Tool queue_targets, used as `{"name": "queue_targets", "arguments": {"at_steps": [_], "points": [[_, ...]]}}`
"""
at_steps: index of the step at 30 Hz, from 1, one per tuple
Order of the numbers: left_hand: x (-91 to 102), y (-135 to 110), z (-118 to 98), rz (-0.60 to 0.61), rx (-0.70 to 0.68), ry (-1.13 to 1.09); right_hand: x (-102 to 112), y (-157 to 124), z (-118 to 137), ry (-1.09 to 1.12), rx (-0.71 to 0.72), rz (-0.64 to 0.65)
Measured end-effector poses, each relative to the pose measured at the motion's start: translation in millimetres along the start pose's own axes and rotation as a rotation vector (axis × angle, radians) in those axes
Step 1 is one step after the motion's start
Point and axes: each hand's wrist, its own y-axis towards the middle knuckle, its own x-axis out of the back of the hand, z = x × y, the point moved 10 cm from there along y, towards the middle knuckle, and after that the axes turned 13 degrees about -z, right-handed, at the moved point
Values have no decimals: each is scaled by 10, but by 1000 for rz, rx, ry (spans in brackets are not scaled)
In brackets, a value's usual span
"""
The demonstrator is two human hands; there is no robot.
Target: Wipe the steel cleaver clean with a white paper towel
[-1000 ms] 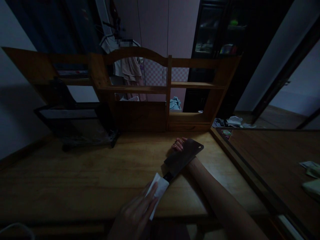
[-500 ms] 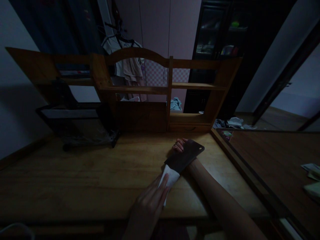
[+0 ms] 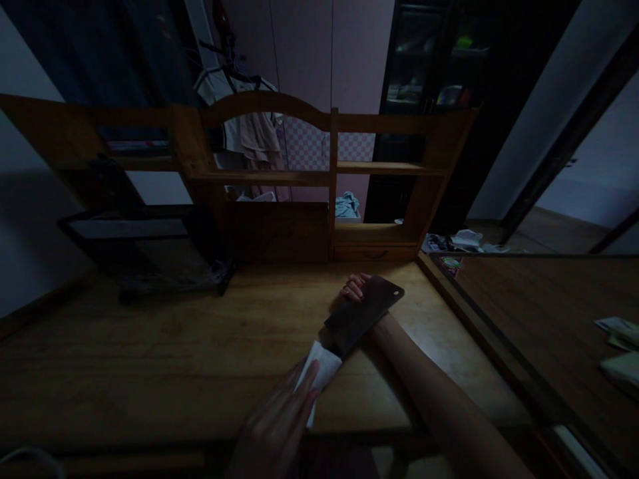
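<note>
A dark cleaver (image 3: 363,311) lies over my right hand (image 3: 352,287) above the wooden desk (image 3: 164,359). The fingers of that hand curl round the blade's far left edge, and the forearm runs back to the lower right. My left hand (image 3: 277,429) is blurred at the bottom centre. Its fingers press a white tissue (image 3: 319,369) against the near end of the cleaver, covering the handle. The room is very dim.
A wooden shelf unit (image 3: 279,176) stands along the back of the desk. A dark rack (image 3: 144,246) sits at the back left. A second dark table (image 3: 549,319) adjoins on the right, with papers (image 3: 619,346) near its right edge.
The left hand slid the tissue up onto the blade half a second ago, then drew it back toward the handle end. The right hand and cleaver stayed almost still.
</note>
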Motion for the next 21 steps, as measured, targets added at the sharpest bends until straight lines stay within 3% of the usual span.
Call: {"name": "queue_targets", "arguments": {"at_steps": [6, 12, 21], "points": [[160, -166, 30, -45, -17, 27, 0, -4, 32, -6, 49, 28], [180, -282, 62, -57, -36, 119, -13, 1, 90, -98, 109, 9], [95, 0, 22, -111, 72, 17, -21, 26, 255, -191, 226, -23]]}}
